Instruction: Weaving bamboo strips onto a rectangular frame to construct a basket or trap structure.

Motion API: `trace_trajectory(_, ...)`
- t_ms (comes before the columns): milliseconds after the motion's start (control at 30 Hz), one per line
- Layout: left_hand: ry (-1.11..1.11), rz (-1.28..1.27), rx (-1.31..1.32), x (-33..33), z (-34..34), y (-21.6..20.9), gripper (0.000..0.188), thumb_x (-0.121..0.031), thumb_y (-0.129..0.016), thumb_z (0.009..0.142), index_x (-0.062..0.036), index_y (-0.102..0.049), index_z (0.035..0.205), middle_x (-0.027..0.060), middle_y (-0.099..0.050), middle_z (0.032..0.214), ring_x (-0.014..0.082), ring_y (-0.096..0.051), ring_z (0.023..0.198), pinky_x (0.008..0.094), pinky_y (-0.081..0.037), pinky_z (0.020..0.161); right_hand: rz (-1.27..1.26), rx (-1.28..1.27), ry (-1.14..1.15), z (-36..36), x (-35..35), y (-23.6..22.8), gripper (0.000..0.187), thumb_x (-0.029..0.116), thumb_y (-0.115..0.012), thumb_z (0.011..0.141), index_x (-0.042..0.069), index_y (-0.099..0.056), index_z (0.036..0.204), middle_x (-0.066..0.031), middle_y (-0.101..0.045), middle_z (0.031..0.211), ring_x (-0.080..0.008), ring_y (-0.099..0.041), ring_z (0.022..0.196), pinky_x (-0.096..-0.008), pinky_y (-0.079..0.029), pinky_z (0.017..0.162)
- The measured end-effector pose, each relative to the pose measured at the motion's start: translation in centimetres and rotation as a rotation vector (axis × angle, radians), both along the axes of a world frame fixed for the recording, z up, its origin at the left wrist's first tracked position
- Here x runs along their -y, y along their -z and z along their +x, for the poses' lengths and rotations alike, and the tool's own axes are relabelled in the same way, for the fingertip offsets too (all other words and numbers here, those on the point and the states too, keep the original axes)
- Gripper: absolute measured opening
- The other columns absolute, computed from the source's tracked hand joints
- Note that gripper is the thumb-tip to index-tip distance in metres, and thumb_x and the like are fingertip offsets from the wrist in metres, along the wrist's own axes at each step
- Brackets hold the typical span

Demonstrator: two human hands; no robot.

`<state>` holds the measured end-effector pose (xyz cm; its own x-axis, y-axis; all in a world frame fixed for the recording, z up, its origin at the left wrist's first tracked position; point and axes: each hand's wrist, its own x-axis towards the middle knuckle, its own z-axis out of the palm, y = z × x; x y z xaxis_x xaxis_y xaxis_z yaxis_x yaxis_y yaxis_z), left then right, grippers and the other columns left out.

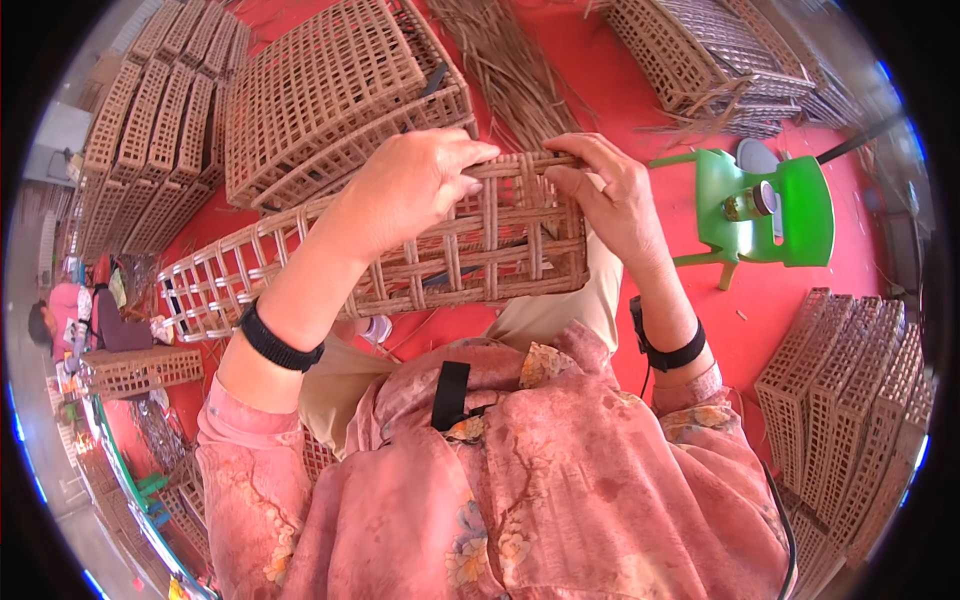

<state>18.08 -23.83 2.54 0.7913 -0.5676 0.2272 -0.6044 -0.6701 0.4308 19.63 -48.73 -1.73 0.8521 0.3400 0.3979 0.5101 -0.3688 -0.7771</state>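
Brown woven rectangular lattice basket [490, 230], positioned over my beige-trousered legs [606, 285], has its upper rim pinched by my left hand [412, 185] and right hand [614, 192], whose uneven pull could skew the weave.

A wicker basket [490, 240] is spanning the middle. Beyond it, loose strips [510, 75] are lying on the floor [715, 312] between far-left baskets [325, 95] and far-right baskets [690, 60]. Right, a jar [742, 206] is resting on a chair [808, 222], a basket stack [840, 390] standing nearer.
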Motion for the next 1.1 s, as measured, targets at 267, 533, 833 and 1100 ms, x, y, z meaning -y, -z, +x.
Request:
trace_trajectory(267, 0.056, -0.17, -0.277, -1.5, 2.9, 0.6, 0.035, -0.013, -0.068, 0.084, -0.0039, -0.07, 0.118, 0.0122, -0.071, 0.1, 0.0246, -0.067, 0.089, 0.0339, -0.052, 0.082, 0.147, -0.053, 0.119, 0.0, -1.4, 1.9, 0.023, 0.014, -0.064, 0.093, 0.001, -0.069, 0.111, -0.0093, -0.07, 0.097, -0.0159, -0.067, 0.089, -0.0285, -0.051, 0.08)
trace_trajectory(533, -0.143, -0.166, 0.334, 4.2, -5.6, 4.1, 0.066, -0.029, -0.08, 0.071, -0.0001, -0.057, 0.126, 0.0155, -0.055, 0.127, 0.0323, -0.053, 0.121, 0.0474, -0.041, 0.103, 0.602, -0.376, 0.082, -0.3, -2.6, 3.7, 0.033, 0.018, -0.053, 0.102, -0.003, -0.063, 0.126, -0.0084, -0.066, 0.119, -0.0143, -0.06, 0.109, -0.0284, -0.045, 0.098)
trace_trajectory(833, -0.53, 0.163, 0.361, -2.4, -14.6, 9.0, 0.095, -0.044, -0.078, 0.071, -0.0076, -0.04, 0.15, 0.009, -0.037, 0.156, 0.0258, -0.035, 0.145, 0.049, -0.022, 0.12, 0.445, -0.306, 0.096, 0.9, -1.4, 5.5, 0.045, 0.03, -0.044, 0.105, -0.002, -0.06, 0.131, -0.0112, -0.061, 0.132, -0.0199, -0.055, 0.122, -0.0346, -0.039, 0.109)
trace_trajectory(1100, -0.981, 0.197, 0.369, -17.5, -20.8, 9.7, 0.086, -0.058, -0.061, 0.085, -0.0063, -0.038, 0.15, 0.0147, -0.035, 0.156, 0.0297, -0.032, 0.145, 0.0505, -0.02, 0.118, 0.628, -0.542, -0.024, 2.1, -1.8, 5.9, 0.061, 0.046, -0.037, 0.105, 0.0, -0.046, 0.145, -0.0122, -0.05, 0.145, -0.0241, -0.047, 0.133, -0.0404, -0.034, 0.115)
